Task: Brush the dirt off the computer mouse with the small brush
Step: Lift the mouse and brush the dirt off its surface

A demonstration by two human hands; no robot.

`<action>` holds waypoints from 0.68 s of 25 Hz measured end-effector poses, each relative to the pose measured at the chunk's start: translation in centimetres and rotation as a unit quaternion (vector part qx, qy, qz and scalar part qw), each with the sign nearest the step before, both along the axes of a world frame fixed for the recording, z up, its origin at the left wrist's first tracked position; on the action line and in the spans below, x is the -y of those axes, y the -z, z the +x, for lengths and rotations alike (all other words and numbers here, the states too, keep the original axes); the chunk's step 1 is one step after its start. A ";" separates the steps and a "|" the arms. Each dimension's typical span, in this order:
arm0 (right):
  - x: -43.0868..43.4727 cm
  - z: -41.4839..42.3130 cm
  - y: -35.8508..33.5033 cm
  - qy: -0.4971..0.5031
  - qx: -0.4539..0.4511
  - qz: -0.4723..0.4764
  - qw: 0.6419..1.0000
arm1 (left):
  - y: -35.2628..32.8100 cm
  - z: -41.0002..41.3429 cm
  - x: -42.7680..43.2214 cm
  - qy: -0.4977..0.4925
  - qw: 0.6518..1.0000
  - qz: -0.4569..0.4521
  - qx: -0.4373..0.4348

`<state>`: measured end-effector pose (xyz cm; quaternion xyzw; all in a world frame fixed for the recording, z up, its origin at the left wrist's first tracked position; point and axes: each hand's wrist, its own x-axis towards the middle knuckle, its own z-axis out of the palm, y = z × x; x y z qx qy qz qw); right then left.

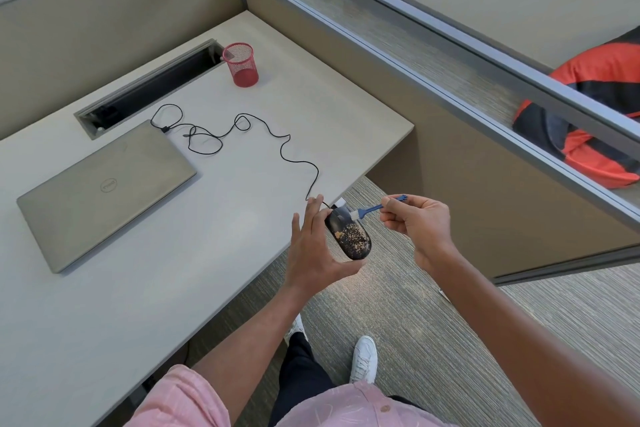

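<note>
Off the desk (145,288) edge, over the carpet, the left hand (313,253) cradles the computer mouse (348,236), thumb beneath, fingers spread half-open along its far side. Its long axis runs away from the person; tan dirt (353,236) speckles the near end. Beyond, the right hand (415,224) pinches the small brush (372,210), bristles touching the mouse's far end, cable (242,135) trailing deskward.

We see black computer mouse (348,236), lifted off the table, nose toward 11 o'clock, tan dirt (353,235) speckling its back | cord (277,135) trails toward 10 o'clock | small brush (369,210): blue handle, white bristles touching the mouse's nose.
</note>
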<state>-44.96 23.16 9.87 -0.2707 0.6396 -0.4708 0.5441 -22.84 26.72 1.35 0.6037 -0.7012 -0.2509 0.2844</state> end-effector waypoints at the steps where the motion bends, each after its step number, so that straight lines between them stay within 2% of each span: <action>1: 0.0 0.3 0.0 -0.004 0.004 0.001 1.000 | 0.1 0.0 0.0 0.001 1.000 -0.002 0.000; 9: 0.0 -0.3 -0.1 -0.006 -0.031 0.009 0.999 | 0.2 -0.1 0.1 -0.010 1.000 0.003 0.001; 17: 0.1 0.9 0.0 -0.019 -0.011 -0.006 1.000 | -0.1 -0.2 0.0 -0.007 1.000 0.012 0.010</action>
